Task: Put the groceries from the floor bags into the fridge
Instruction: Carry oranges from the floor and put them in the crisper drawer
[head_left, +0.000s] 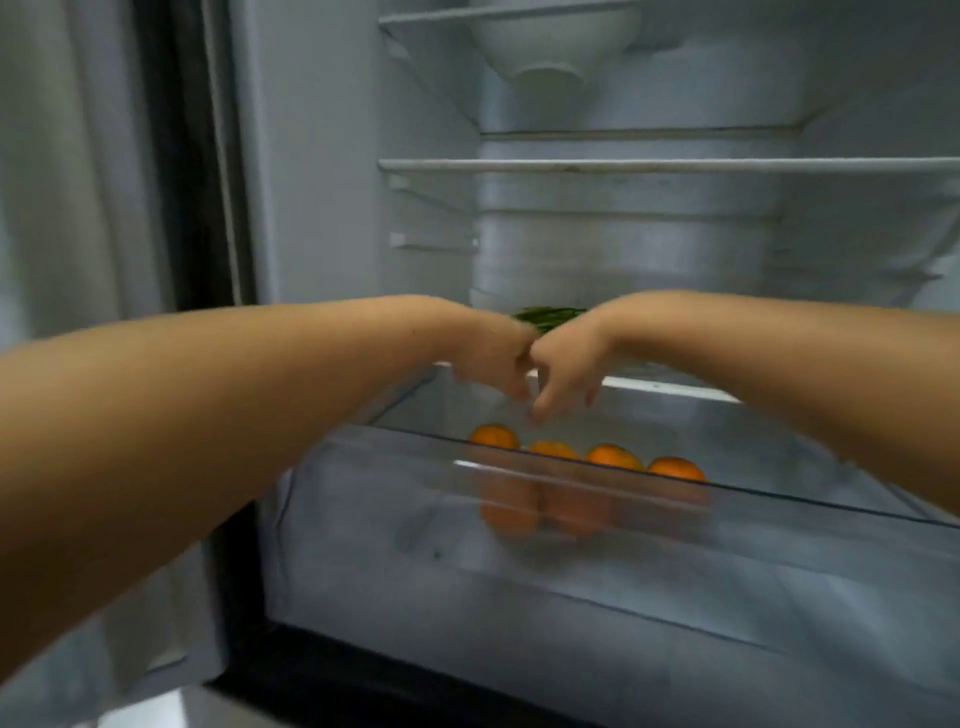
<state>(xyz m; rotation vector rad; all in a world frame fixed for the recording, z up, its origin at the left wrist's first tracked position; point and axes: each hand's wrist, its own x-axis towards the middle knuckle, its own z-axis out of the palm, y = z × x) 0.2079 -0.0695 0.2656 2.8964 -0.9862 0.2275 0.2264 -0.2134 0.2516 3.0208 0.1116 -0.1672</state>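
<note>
The fridge stands open in front of me, with its clear crisper drawer (519, 571) pulled out at the bottom. Several oranges (613, 457) lie in a row inside the drawer. My left hand (493, 358) and my right hand (563, 364) hang side by side just above the oranges, touching each other, fingers pointing down and loosely apart. Neither hand holds anything that I can see. A bunch of green vegetables (545, 315) lies on the shelf right behind my wrists, mostly hidden by them.
A glass shelf (675, 166) spans the fridge above my hands, and a white bowl (550, 47) sits on the top shelf. The fridge's left wall and dark door seal (192, 156) stand to my left. The floor bags are out of view.
</note>
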